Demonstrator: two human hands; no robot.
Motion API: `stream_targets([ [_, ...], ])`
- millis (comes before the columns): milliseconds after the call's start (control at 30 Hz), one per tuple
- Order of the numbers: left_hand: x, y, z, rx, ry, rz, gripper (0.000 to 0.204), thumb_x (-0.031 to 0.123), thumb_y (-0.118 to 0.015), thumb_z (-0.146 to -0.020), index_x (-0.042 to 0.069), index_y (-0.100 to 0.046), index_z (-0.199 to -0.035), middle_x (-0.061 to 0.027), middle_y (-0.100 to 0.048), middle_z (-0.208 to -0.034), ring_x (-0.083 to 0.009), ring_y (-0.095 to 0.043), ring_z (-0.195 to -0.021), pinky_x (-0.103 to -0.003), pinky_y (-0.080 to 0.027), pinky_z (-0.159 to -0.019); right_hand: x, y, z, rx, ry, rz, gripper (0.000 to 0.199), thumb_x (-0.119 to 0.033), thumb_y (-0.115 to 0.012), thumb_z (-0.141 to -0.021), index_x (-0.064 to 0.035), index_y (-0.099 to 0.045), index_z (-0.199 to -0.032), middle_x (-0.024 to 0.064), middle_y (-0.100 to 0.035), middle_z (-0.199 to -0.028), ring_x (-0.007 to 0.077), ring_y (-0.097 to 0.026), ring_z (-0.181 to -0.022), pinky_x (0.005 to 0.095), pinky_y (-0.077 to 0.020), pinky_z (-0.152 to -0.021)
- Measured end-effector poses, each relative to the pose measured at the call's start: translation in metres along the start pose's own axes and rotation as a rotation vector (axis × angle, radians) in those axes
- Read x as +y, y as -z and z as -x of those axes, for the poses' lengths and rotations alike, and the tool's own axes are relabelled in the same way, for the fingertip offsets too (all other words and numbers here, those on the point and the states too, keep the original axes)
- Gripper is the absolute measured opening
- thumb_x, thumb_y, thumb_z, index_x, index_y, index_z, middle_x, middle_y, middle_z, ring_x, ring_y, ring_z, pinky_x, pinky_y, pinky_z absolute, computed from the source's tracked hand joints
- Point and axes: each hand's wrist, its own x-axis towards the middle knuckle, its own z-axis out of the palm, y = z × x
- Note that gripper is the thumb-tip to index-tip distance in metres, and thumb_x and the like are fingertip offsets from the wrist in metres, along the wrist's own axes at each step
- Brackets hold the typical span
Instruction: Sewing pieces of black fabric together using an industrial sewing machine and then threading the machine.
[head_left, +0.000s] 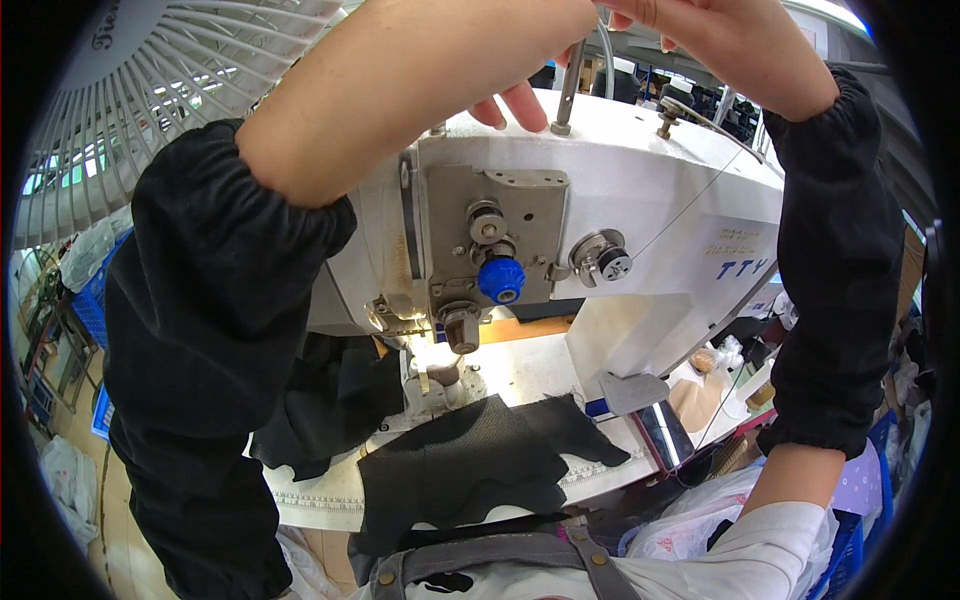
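Observation:
A white sewing machine fills the middle of the view. Both my hands are raised over its top, beside an upright metal thread post. My left hand is partly cut off by the upper edge; the fingertips that show are curled. Across from it, my right hand is closed with bent fingers, and what either holds is hidden. A thin thread runs from the round metal winder up to the right. Black mesh fabric lies on the machine bed, with another black piece left of the needle area.
A white fan stands close at upper left. Thread cones are behind the machine. A phone lies right of the bed, near plastic bags. Blue crates stand on the left. A blue knob juts from the machine head.

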Motion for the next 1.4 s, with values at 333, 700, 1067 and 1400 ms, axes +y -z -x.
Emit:
stream_targets([
  [333,-0.005,-0.006,0.002,0.056,-0.036,-0.169,0.030,0.015,-0.056,-0.093,-0.010,-0.066,-0.107,-0.0135,-0.070,-0.085,-0.0145,-0.068,-0.068,-0.026,-0.053,-0.055,0.001,-0.005,-0.001,0.042,-0.011,-0.068,0.012,-0.008,-0.063,-0.092,0.0028,-0.064,-0.098,0.0097,-0.068,-0.086,0.0133,-0.064,-0.076,0.0291,-0.0544,-0.068],
  [700,0.003,-0.001,-0.014,-0.106,0.308,-0.190,0.026,0.016,-0.055,-0.095,-0.006,-0.067,-0.104,-0.0082,-0.068,-0.074,-0.0123,-0.064,-0.061,-0.025,-0.053,-0.057,-0.020,0.002,0.016,-0.142,-0.277,0.037,0.024,-0.010,-0.069,-0.087,0.0040,-0.065,-0.106,0.0082,-0.069,-0.087,0.0116,-0.062,-0.065,0.0243,-0.0494,-0.057],
  [1067,0.008,-0.008,-0.020,-0.109,0.383,-0.308,0.027,0.026,-0.060,-0.098,0.000,-0.067,-0.096,-0.0040,-0.066,-0.070,-0.0093,-0.062,-0.060,-0.024,-0.052,-0.057,-0.011,-0.008,0.013,-0.164,-0.481,-0.480,0.019,-0.015,-0.074,-0.090,-0.0008,-0.071,-0.103,0.0033,-0.071,-0.084,0.0069,-0.063,-0.069,0.0225,-0.0539,-0.060],
  [1400,0.008,-0.011,-0.018,-0.069,0.382,-0.300,0.025,0.021,-0.059,-0.098,-0.002,-0.067,-0.098,-0.0062,-0.067,-0.070,-0.0104,-0.062,-0.059,-0.024,-0.052,-0.055,-0.016,-0.020,0.001,-0.170,-0.679,-0.313,0.014,-0.012,-0.061,-0.097,0.0009,-0.066,-0.099,0.0049,-0.070,-0.084,0.0101,-0.066,-0.074,0.0237,-0.0550,-0.063],
])
